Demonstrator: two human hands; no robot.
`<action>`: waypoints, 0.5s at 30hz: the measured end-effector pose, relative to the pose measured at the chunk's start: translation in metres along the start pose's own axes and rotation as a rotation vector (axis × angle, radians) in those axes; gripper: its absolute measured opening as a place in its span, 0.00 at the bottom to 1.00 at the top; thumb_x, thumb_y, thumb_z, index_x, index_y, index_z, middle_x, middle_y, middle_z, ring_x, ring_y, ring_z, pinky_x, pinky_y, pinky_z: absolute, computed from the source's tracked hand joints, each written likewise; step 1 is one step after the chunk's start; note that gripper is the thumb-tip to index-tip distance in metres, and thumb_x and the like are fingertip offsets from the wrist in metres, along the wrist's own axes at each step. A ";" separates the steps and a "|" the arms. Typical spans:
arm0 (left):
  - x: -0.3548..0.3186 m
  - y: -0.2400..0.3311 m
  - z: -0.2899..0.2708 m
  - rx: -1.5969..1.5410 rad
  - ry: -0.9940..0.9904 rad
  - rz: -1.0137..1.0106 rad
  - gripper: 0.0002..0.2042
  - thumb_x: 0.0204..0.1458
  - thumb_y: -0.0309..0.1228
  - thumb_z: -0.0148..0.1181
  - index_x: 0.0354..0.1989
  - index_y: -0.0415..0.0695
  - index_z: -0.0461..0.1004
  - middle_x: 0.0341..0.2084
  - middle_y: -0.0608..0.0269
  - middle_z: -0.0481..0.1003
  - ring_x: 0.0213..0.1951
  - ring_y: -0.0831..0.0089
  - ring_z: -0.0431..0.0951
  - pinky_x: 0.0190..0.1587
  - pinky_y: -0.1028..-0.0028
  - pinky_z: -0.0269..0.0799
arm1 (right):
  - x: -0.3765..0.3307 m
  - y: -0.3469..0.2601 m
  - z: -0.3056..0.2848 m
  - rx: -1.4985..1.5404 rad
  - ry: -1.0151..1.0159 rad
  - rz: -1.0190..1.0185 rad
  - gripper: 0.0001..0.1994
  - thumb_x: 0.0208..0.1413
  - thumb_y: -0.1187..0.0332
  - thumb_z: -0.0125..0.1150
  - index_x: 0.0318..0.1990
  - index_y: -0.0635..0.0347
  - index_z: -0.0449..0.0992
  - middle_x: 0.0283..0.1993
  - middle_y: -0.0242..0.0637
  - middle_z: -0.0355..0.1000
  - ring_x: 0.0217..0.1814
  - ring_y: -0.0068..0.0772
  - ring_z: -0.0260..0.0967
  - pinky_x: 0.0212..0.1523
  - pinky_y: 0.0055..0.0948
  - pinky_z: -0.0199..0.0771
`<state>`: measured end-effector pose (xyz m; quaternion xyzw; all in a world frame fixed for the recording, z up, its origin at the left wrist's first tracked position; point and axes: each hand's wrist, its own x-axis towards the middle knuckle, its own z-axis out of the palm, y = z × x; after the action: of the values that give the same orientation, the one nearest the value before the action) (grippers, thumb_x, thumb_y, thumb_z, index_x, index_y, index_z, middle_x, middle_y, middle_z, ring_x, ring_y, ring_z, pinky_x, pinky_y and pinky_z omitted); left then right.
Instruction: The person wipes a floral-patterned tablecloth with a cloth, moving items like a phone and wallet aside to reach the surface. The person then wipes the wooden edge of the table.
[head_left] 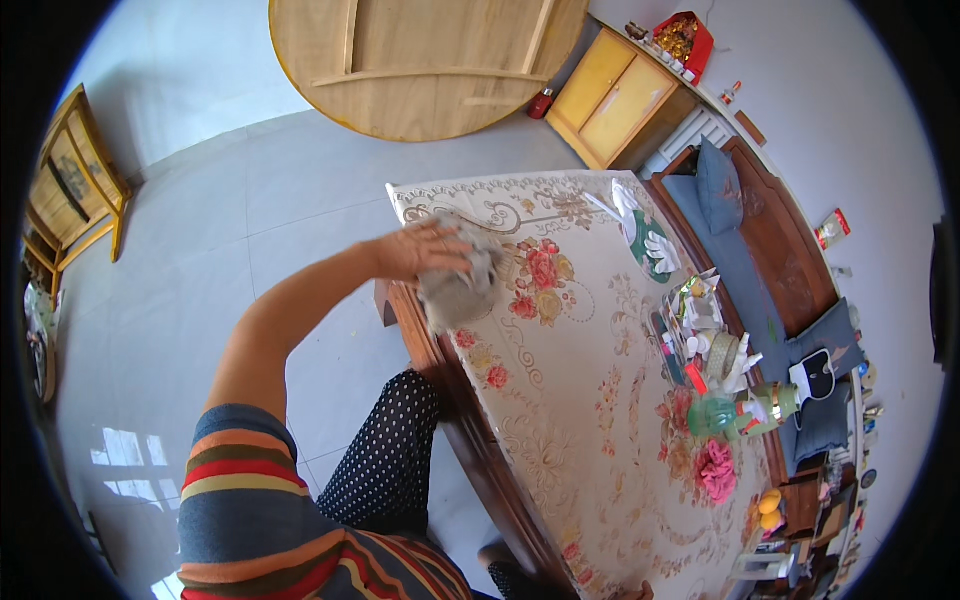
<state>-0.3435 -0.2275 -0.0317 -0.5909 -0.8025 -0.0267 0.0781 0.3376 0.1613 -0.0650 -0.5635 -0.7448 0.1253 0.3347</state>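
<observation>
My left hand (pixel 425 250) reaches to the table's far left corner and presses down on a crumpled grey cloth (pixel 452 298), its fingers laid over the bunched fabric. Under the cloth is a white tablecloth (pixel 600 300) printed with red roses and gold scrolls. The cloth reaches to the table's left edge. Only a bit of my right hand (pixel 638 593) shows at the bottom edge of the picture, by the tabletop; its fingers are mostly cut off.
Along the table's right side lie white gloves (pixel 660 252), a cluttered tray (pixel 705 335), a green plastic jug (pixel 712 412), a pink cloth (pixel 716 472) and orange fruit (pixel 769 510). A wooden sofa (pixel 780 240) stands beyond. A round tabletop (pixel 430 100) leans at the back.
</observation>
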 end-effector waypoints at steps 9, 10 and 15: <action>0.008 -0.061 -0.004 0.072 -0.196 -0.362 0.41 0.47 0.20 0.56 0.68 0.67 0.46 0.70 0.70 0.44 0.69 0.58 0.48 0.69 0.59 0.46 | -0.011 -0.048 -0.010 -0.020 -0.015 0.145 0.14 0.57 0.72 0.46 0.45 0.60 0.77 0.33 0.42 0.75 0.22 0.37 0.69 0.23 0.32 0.73; 0.015 -0.056 -0.008 0.052 -0.249 -0.383 0.42 0.46 0.20 0.56 0.68 0.67 0.46 0.70 0.69 0.45 0.68 0.58 0.50 0.68 0.59 0.48 | -0.007 -0.022 -0.006 -0.015 -0.011 0.143 0.14 0.57 0.71 0.47 0.45 0.60 0.77 0.33 0.42 0.75 0.22 0.37 0.69 0.23 0.32 0.73; 0.040 -0.059 -0.031 -0.212 -0.518 -0.542 0.40 0.44 0.21 0.56 0.67 0.67 0.53 0.66 0.64 0.56 0.64 0.56 0.60 0.60 0.60 0.62 | -0.011 -0.028 -0.003 -0.104 0.034 -0.082 0.15 0.55 0.66 0.48 0.45 0.59 0.77 0.32 0.44 0.76 0.24 0.41 0.71 0.25 0.37 0.73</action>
<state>-0.4089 -0.2114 0.0085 -0.3493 -0.9155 0.0208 -0.1983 0.3200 0.1418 -0.0513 -0.5510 -0.7670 0.0629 0.3226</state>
